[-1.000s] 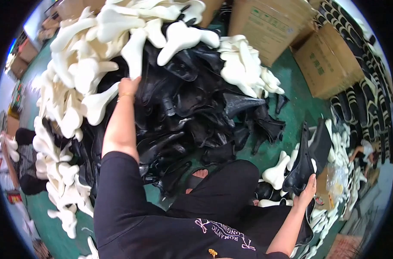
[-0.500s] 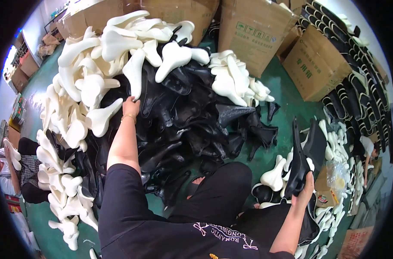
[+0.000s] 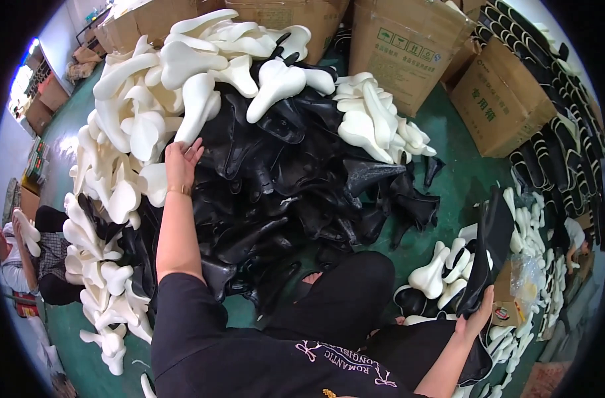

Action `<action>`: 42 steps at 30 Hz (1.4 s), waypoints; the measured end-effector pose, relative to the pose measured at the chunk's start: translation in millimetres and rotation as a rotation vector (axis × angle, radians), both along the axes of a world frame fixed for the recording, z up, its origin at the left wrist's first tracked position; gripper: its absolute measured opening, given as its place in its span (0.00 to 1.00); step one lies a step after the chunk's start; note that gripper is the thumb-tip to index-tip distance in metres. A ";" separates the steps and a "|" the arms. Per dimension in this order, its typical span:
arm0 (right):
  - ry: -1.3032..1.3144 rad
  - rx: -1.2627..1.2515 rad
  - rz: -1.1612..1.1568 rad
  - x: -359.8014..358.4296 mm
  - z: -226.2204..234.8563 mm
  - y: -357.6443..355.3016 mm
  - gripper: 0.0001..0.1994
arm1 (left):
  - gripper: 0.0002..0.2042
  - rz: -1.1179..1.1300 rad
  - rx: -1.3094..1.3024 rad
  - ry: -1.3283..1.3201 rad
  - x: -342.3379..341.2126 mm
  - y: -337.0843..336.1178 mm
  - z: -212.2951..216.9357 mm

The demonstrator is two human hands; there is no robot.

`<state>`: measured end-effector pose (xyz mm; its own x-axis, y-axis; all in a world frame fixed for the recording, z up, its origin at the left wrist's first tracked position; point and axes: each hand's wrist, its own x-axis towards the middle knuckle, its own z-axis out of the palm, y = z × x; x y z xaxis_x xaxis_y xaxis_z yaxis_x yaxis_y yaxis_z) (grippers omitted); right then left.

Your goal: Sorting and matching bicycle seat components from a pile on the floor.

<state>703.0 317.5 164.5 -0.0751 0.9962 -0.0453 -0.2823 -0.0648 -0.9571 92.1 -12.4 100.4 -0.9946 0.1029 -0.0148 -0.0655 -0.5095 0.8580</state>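
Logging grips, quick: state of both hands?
Left hand: at the tip of a white piece; grip unclear.
Right hand: holding a black saddle-shaped piece.

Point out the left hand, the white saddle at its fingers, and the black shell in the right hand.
Left hand (image 3: 181, 166), head view: middle of the hand.
White saddle (image 3: 197, 106), head view: middle of its body.
Black shell (image 3: 476, 277), head view: its middle.

1. Cream-white pad (image 3: 196, 106) at the person's left fingertips (image 3: 196, 150).
2. Black shells (image 3: 302, 169) (one streaked grey (image 3: 375, 174)) right of those fingertips.
3. Dark black piece (image 3: 473, 285) in the right fingers (image 3: 489, 300).
4. Green floor (image 3: 458, 189) between both hands' fingers.
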 end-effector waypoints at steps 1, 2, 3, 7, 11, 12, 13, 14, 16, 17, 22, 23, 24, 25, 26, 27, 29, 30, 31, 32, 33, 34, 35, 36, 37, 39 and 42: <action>0.009 -0.026 -0.071 -11.0 1.8 -1.3 0.14 | 0.09 0.010 -0.086 0.053 11.6 -10.0 4.6; 0.025 -0.052 -0.117 -19.9 0.6 0.1 0.14 | 0.09 0.012 -0.094 0.060 23.4 -21.6 5.6; 0.031 -0.060 -0.113 -20.0 -4.3 2.9 0.14 | 0.09 0.032 -0.239 0.167 35.1 -37.2 6.6; 0.089 0.002 0.152 -9.9 -25.9 7.9 0.09 | 0.11 0.107 -0.504 0.536 84.4 -63.0 37.3; 0.240 0.078 0.325 -9.3 -36.8 0.2 0.15 | 0.17 0.126 -0.602 0.613 118.8 -74.3 73.2; 0.140 0.086 0.336 -0.2 -41.0 3.0 0.19 | 0.19 0.091 -0.504 0.495 130.6 -74.7 85.5; 0.327 0.150 0.364 1.5 -47.1 1.2 0.18 | 0.21 0.103 -0.379 0.547 139.7 -70.7 96.4; 0.341 0.162 0.379 4.2 -42.4 -4.0 0.18 | 0.23 0.073 -0.206 0.505 156.2 -60.8 110.3; 0.290 0.151 0.326 -8.0 -25.0 -23.7 0.15 | 0.23 0.061 0.074 0.429 178.9 -48.3 118.8; 0.181 0.030 0.449 9.2 -33.6 -5.4 0.12 | 0.23 0.048 0.080 0.421 185.8 -37.3 113.3; -0.093 0.272 0.217 -47.0 23.3 -78.4 0.14 | 0.23 -0.641 0.519 -0.232 236.0 34.4 57.3; -0.171 0.388 0.219 -52.1 26.0 -86.3 0.15 | 0.23 -0.686 0.482 -0.326 256.6 56.7 56.0; -0.269 0.429 0.244 -51.6 28.5 -94.9 0.13 | 0.24 -0.727 0.499 -0.330 274.7 74.0 56.2; -0.314 0.473 0.257 -53.0 28.6 -102.0 0.12 | 0.25 -0.776 0.521 -0.332 290.1 89.7 57.6; -0.380 0.522 0.310 -55.5 31.7 -108.5 0.12 | 0.25 -0.795 0.521 -0.364 299.1 99.9 54.7; -0.453 0.575 0.355 -56.8 34.7 -114.3 0.12 | 0.26 -0.822 0.524 -0.399 305.7 108.1 50.4; -0.446 0.583 0.429 -63.3 36.3 -124.5 0.10 | 0.24 -0.887 0.601 -0.397 314.0 111.1 46.4; -0.476 0.649 0.458 -65.1 35.2 -126.6 0.10 | 0.23 -0.859 0.602 -0.388 319.7 113.0 50.0; -0.473 0.648 0.464 -64.6 25.8 -125.9 0.09 | 0.22 -0.831 0.601 -0.380 324.0 114.4 53.5; -0.482 0.666 0.473 -65.1 23.9 -125.3 0.09 | 0.22 -0.899 0.663 -0.342 321.5 115.5 43.4; -0.490 0.676 0.478 -64.9 22.2 -125.6 0.09 | 0.22 -0.898 0.663 -0.348 322.5 116.7 42.9; -0.495 0.670 0.479 -65.3 22.2 -125.9 0.09 | 0.22 -0.880 0.654 -0.336 324.1 118.4 43.7; -0.497 0.673 0.486 -66.4 22.8 -125.9 0.09 | 0.23 -0.862 0.643 -0.324 325.8 118.7 44.6; -0.497 0.679 0.492 -68.1 23.5 -125.0 0.09 | 0.23 -0.882 0.635 -0.305 326.6 118.3 48.0; -0.500 0.674 0.490 -69.1 22.2 -124.1 0.09 | 0.23 -0.884 0.634 -0.310 327.5 117.7 50.4; -0.514 0.718 0.483 -70.9 18.1 -122.2 0.09 | 0.23 -0.861 0.608 -0.320 328.6 116.5 52.7; -0.509 0.678 0.502 -72.1 17.4 -123.4 0.08 | 0.23 -0.848 0.572 -0.294 327.9 116.1 51.5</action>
<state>630.9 194.0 181.9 -0.6261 0.6810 0.3797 0.0839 0.5430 -0.8355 420.0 103.7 151.8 -0.5599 0.8281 0.0270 -0.7538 -0.5227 0.3982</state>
